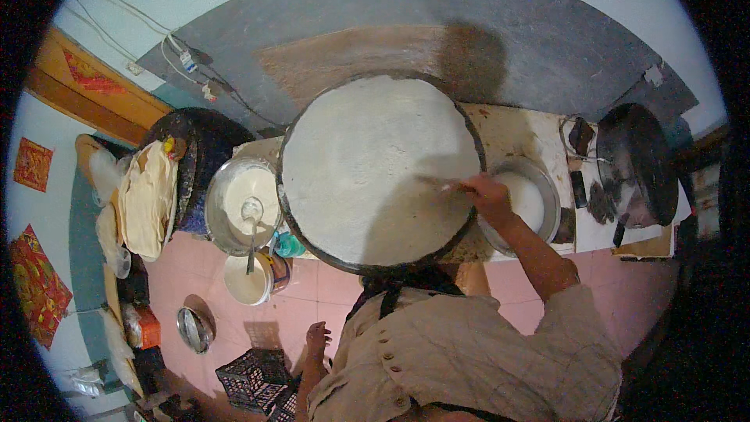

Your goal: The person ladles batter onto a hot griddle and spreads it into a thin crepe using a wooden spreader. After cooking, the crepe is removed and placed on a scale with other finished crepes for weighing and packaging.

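A large round griddle with a dark rim (483, 155) lies before me, covered by a thin, pale layer of batter (357, 152). At its right edge my right hand (487, 194) is closed on the handle of a thin spreading tool (436, 179), whose blade lies over the batter. My left hand (318, 337) hangs low beside my body with its fingers partly curled and nothing visible in it. Left of the griddle is a metal bowl of batter (225, 181) with a ladle (252, 211) in it. A metal pot of whitish liquid (548, 187) stands under my right forearm.
A white bucket (249, 281) stands below the batter bowl. Stacked flatbreads (146, 205) lie at the far left. A black plastic crate (252, 381) and a round metal container (195, 330) are on the pink floor. Another dark round pan (636, 164) stands at the right.
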Demonstrator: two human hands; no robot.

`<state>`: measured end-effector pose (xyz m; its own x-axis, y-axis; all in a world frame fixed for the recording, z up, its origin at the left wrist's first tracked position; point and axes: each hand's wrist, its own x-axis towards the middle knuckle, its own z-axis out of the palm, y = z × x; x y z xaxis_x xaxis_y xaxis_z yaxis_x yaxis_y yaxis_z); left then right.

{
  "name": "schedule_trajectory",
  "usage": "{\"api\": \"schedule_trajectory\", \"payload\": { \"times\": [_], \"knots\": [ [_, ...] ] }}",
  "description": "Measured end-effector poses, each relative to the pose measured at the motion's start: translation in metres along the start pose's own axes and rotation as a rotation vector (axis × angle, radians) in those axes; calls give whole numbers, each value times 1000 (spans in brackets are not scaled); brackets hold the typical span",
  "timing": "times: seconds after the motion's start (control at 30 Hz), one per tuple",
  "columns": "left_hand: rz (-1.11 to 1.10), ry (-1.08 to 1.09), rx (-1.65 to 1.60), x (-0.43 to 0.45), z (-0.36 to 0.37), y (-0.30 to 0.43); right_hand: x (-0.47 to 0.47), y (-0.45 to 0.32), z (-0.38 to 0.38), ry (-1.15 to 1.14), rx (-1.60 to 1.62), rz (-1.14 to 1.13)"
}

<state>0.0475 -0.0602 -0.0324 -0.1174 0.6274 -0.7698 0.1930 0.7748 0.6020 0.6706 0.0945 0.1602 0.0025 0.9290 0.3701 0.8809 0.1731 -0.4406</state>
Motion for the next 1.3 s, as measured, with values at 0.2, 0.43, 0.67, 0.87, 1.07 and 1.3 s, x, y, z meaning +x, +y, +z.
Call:
{"api": "schedule_trajectory", "payload": {
  "times": [0.2,0.43,0.67,0.87,1.07,1.3],
  "knots": [
    [32,-79,24,-3,20,37,-85,69,-14,303,169,699],
    [73,-96,309,-20,48,79,-211,165,72,120,-277,621],
    [83,-37,309,-44,70,98,-234,182,75,201,183,819],
    [117,-36,254,-61,76,61,-194,160,123,426,1241,898],
    [215,9,203,-72,73,22,-170,164,181,389,994,988],
    [217,14,183,-80,56,-18,-152,154,154,110,862,997]
  ]
}}
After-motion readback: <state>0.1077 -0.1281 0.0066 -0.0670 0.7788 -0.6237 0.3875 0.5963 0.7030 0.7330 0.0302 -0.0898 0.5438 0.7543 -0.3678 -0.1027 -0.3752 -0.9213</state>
